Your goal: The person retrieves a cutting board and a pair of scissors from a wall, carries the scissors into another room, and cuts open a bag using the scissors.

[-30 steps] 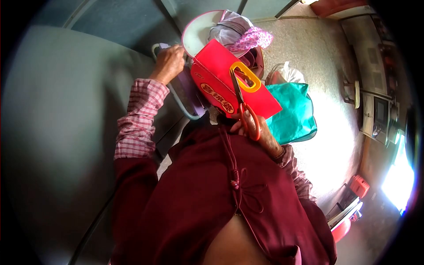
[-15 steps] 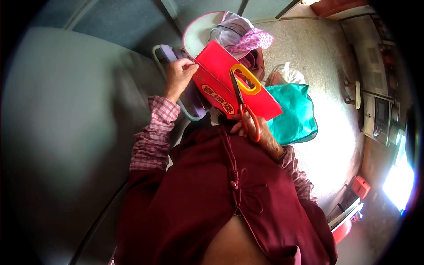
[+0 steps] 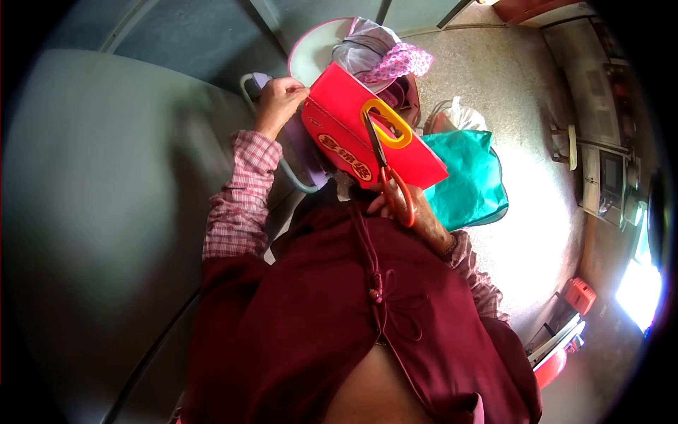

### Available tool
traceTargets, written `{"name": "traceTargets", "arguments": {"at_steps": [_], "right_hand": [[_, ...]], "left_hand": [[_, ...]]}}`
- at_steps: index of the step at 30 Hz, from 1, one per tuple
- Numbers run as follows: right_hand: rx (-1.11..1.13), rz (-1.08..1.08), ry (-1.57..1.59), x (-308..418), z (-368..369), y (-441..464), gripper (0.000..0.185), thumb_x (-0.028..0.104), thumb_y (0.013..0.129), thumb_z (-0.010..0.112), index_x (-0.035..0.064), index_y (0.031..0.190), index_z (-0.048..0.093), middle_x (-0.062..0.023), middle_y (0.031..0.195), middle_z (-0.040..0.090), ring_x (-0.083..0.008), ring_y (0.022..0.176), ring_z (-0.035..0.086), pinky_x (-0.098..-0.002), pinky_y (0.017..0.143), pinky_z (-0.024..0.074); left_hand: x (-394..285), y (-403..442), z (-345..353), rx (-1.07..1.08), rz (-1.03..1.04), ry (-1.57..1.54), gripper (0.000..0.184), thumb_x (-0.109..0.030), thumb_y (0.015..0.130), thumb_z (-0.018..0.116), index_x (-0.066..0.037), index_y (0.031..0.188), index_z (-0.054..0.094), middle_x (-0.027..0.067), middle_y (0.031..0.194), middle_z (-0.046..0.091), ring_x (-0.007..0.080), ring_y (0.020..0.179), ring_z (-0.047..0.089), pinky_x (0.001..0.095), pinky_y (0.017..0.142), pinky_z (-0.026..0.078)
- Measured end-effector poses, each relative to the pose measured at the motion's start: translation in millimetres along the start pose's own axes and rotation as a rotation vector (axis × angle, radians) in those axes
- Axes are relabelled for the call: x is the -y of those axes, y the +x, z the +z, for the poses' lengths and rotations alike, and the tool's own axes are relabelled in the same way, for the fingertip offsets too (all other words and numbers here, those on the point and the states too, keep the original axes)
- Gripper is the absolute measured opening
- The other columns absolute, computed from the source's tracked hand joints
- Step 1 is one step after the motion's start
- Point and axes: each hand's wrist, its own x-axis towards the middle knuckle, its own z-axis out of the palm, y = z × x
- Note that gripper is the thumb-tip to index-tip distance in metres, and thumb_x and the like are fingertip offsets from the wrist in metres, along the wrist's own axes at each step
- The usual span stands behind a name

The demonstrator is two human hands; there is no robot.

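A red carton (image 3: 346,102) with a yellow plastic handle (image 3: 404,134) and gold-edged lettering is tilted in front of me. At its upper left edge, my left hand (image 3: 281,106) is closed in a pinch, fingertips on the rim. A dashed seam runs down the carton from near that point. My right hand (image 3: 418,212) grips orange-handled scissors (image 3: 404,201) below the carton's lower edge. Their dark blades look close together, point up and lie across the front of the carton, with the tips by the handle. Some right fingers are hidden behind the scissors and carton.
Behind the carton stands a round pink-rimmed bin (image 3: 311,56) with a grey plastic bag (image 3: 360,53) and pink patterned cloth (image 3: 399,62). A green bag (image 3: 466,177) sits at the right. A purple chair-like frame (image 3: 304,152) stands at the left, near a grey panel (image 3: 120,177).
My left hand has shifted slightly up and left, still at the carton's edge. The carton has moved a little left. My right hand and the scissors have barely moved.
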Motion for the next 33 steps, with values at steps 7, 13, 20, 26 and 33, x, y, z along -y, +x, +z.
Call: {"name": "traceTargets", "arguments": {"at_steps": [7, 13, 20, 26, 33], "right_hand": [[-0.002, -0.014, -0.035, -2.1, -2.2, -5.1, 0.055, 0.043, 0.098, 0.043, -0.0072, 0.115, 0.058, -0.0091, 0.078, 0.069, -0.0102, 0.063, 0.06, -0.0231, 0.057, 0.0481], [0.05, -0.066, -0.062, 3.0, -0.1, -4.2, 0.057, 0.045, 0.097, 0.045, -0.0063, 0.116, 0.06, -0.0079, 0.077, 0.069, -0.0102, 0.064, 0.059, -0.0233, 0.058, 0.0474], [0.06, -0.068, 0.01, 9.0, -8.0, -21.2, 0.062, 0.05, 0.095, 0.047, -0.006, 0.118, 0.057, -0.0078, 0.077, 0.068, -0.0091, 0.065, 0.058, -0.0214, 0.058, 0.0456], [-0.228, -0.24, 0.077, 6.9, -68.6, -60.9, 0.062, 0.05, 0.098, 0.038, -0.0056, 0.121, 0.052, -0.0145, 0.082, 0.069, -0.0108, 0.047, 0.054, -0.0212, 0.043, 0.038], [-0.518, -0.112, 0.163, -52.1, -121.5, -70.3, 0.051, 0.041, 0.096, 0.05, -0.0059, 0.116, 0.055, -0.0096, 0.079, 0.067, -0.0074, 0.054, 0.053, -0.0192, 0.048, 0.0388]], "left_hand": [[-3.7, -19.4, 0.1, -0.136, -0.039, -0.157, 0.013, -0.009, 0.079, 0.065, 0.005, 0.077, 0.065, 0.0025, 0.061, 0.06, 0.0067, 0.058, 0.053, 0.0244, 0.055, 0.043], [-2.9, -40.9, 15.2, -0.182, -0.18, -0.561, 0.009, -0.011, 0.085, 0.065, -0.002, 0.085, 0.067, -0.0022, 0.068, 0.058, 0.0041, 0.056, 0.048, 0.0178, 0.05, 0.037], [-7.4, -53.0, 13.3, -0.238, -0.234, -0.683, 0.013, -0.014, 0.086, 0.066, -0.001, 0.088, 0.067, -0.0001, 0.069, 0.059, 0.0055, 0.056, 0.05, 0.0191, 0.052, 0.038], [-18.5, -90.8, 17.4, -0.04, -0.306, -0.756, 0.018, -0.018, 0.087, 0.067, 0.0, 0.089, 0.067, 0.004, 0.076, 0.064, 0.0071, 0.061, 0.055, 0.0196, 0.055, 0.043], [-55.3, -138.3, 64.7, 0.329, -0.412, -0.709, 0.019, -0.019, 0.092, 0.061, 0.0, 0.093, 0.065, 0.0029, 0.075, 0.061, 0.0065, 0.063, 0.055, 0.0198, 0.06, 0.045]]}}
